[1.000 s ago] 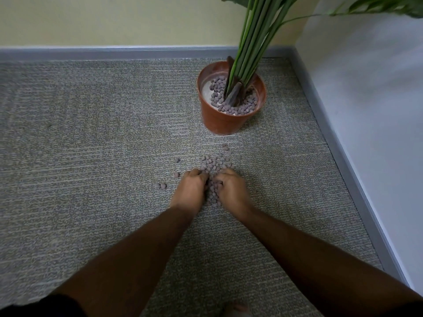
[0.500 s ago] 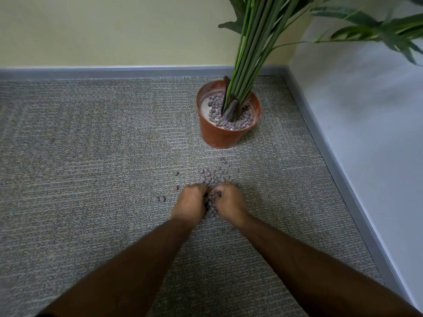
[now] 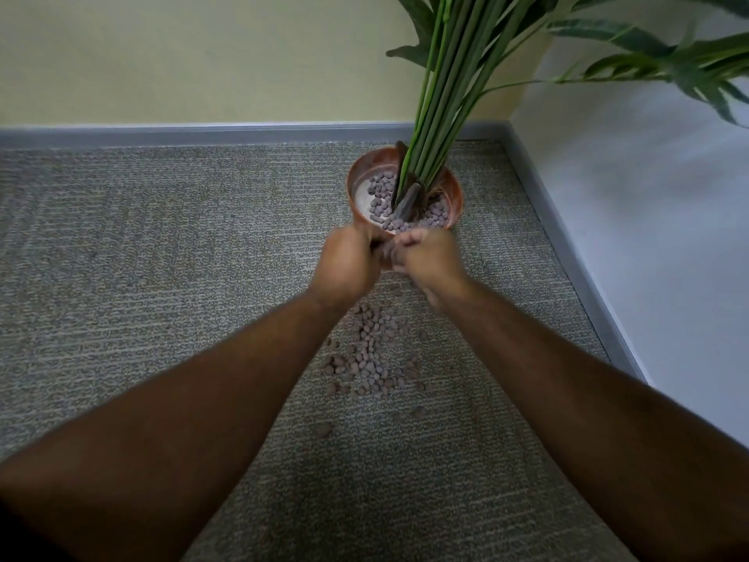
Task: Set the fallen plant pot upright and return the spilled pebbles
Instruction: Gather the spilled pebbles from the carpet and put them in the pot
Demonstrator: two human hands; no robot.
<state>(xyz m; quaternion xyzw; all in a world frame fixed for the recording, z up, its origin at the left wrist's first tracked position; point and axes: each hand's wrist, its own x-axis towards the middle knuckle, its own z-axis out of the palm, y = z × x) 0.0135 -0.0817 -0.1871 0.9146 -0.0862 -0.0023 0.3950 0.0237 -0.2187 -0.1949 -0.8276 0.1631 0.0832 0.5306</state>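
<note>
Lifted off the carpet (image 3: 121,277) since a second ago: both hands, left (image 3: 348,265) and right (image 3: 431,257), cupped together, fingers curled around scooped pebbles, at upright pot's (image 3: 456,196) near rim. More pebbles (image 3: 373,358) scattered nearer on carpet.

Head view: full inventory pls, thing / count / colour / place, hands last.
plant pot: one, terracotta brown, upright on the carpet near the room corner
plant: one, green stems and leaves, rising from the pot
pebbles in pot: many, grey-mauve, around the stem base
spilled pebbles: many, grey-mauve, scattered on the carpet between the forearms, nearer than the pot
carpet: one, grey-beige weave, covers the floor
skirting: grey strip along both walls
back wall: pale yellow
side wall: white, at right
left hand: one, fingers curled, raised just before the pot's near rim; blurred, contents not visible
right hand: one, fingers curled, beside the left; blurred too
</note>
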